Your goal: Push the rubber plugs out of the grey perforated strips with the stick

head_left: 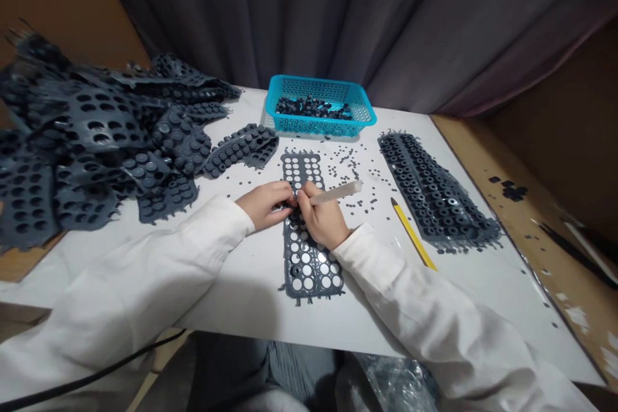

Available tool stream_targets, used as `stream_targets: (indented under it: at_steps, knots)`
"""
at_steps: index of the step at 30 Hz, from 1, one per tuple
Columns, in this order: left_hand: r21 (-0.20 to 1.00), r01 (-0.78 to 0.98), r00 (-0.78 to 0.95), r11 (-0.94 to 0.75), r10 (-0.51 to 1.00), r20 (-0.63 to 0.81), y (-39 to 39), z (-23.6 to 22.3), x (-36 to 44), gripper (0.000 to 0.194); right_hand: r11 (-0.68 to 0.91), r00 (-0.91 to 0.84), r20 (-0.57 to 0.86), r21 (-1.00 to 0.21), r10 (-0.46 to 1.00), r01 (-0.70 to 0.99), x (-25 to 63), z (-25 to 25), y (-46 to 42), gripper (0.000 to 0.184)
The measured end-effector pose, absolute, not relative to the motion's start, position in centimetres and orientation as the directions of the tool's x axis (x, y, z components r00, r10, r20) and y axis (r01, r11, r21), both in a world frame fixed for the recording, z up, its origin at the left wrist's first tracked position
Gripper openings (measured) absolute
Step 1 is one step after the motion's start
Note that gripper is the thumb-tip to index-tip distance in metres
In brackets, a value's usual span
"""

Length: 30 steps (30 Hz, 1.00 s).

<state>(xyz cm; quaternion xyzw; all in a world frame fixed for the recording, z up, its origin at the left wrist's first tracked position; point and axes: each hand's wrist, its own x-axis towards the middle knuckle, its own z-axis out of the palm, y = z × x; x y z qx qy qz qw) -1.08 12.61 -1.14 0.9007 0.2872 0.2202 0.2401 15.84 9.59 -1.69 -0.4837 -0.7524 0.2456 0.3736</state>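
Note:
A dark grey perforated rubber sheet [305, 264] lies lengthwise on the white table [232, 290], with many of its round holes punched out. My left hand [263, 204] rests its curled fingers on the sheet's middle. My right hand [322, 217] grips a pale translucent rod [338, 192], its tip down at the sheet beside my left fingers. The two hands nearly touch and hide the sheet's central part, so the exact contact point is hidden.
A large heap of punched rubber sheets [96, 135] covers the table's left side. A blue plastic basket [318, 105] holds small dark rubber pieces. Another studded sheet [434, 190] and a yellow pencil [412, 234] lie to the right, among scattered small pieces [347, 170].

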Motion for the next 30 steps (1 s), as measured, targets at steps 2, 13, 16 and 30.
stream_targets:
  at_steps: [2, 13, 16, 30]
  knots:
    - [0.559, 0.409, 0.743, -0.721, 0.619, 0.255, 12.67, -1.21, -1.1, 0.003, 0.416, -0.254, 0.329, -0.725, 0.91, 0.549, 15.85, -1.78, 9.63, 0.024]
    - [0.561, 0.448, 0.723, -0.696, 0.651, 0.232, 12.53, -1.36, -1.22, 0.005, 0.441, -0.249, 0.368, -0.67, 0.896, 0.597, 15.88, -1.84, 9.74, 0.024]
    - [0.572, 0.448, 0.717, -0.688, 0.658, 0.23, 12.49, -1.24, -1.2, 0.006, 0.432, -0.246, 0.359, -0.666, 0.9, 0.608, 15.86, -1.8, 9.74, 0.024]
    - [0.554, 0.465, 0.708, -0.69, 0.666, 0.235, 12.38, -0.95, -0.96, 0.006, 0.425, -0.296, 0.305, -0.63, 0.905, 0.65, 15.76, -1.75, 9.63, 0.019]
